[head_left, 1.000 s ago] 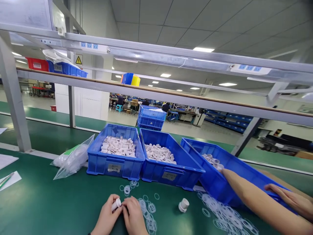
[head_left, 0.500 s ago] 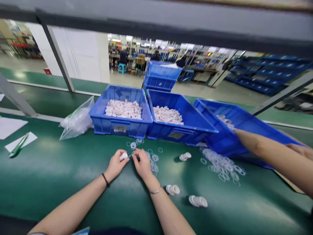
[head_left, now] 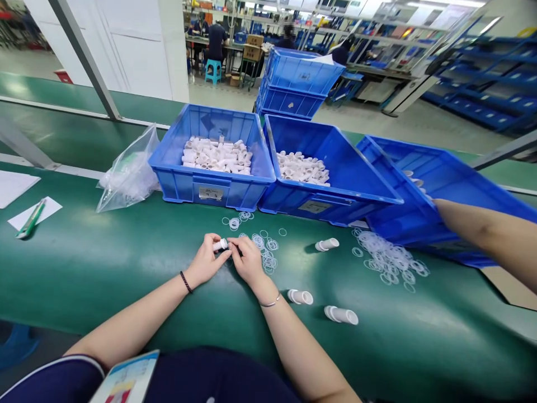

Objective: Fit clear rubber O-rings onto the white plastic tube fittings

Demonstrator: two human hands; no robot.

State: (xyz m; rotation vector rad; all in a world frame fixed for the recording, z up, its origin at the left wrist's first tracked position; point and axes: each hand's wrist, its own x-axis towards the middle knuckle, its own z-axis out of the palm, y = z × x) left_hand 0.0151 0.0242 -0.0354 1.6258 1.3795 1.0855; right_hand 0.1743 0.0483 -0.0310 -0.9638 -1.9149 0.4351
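Observation:
My left hand [head_left: 205, 260] is closed around a short white plastic pipe fitting [head_left: 219, 245], its end turned toward the right. My right hand [head_left: 248, 261] pinches at that end, fingertips close to the fitting; a thin clear ring seems to be between them, mostly hidden. Beside and beyond the right hand lie loose clear rings [head_left: 268, 260], with a smaller group of rings [head_left: 235, 223] farther back. To the right, three white fittings stand on the green table: one fitting [head_left: 327, 244] farther off, a second fitting [head_left: 300, 296] by my right forearm and a third fitting [head_left: 341, 315].
Blue bins with white fittings line the back: a left bin [head_left: 210, 190], a middle bin [head_left: 327, 196] and a tilted right bin [head_left: 461, 196]. A co-worker's arm [head_left: 486, 229] reaches into the right one, above a ring pile [head_left: 388, 257]. A plastic bag [head_left: 130, 173] and a green cutter [head_left: 31, 218] lie left.
The view has tipped downward. My right fingertips have come up to the end of the fitting, where earlier a gap with a pale thin piece showed between the hands.

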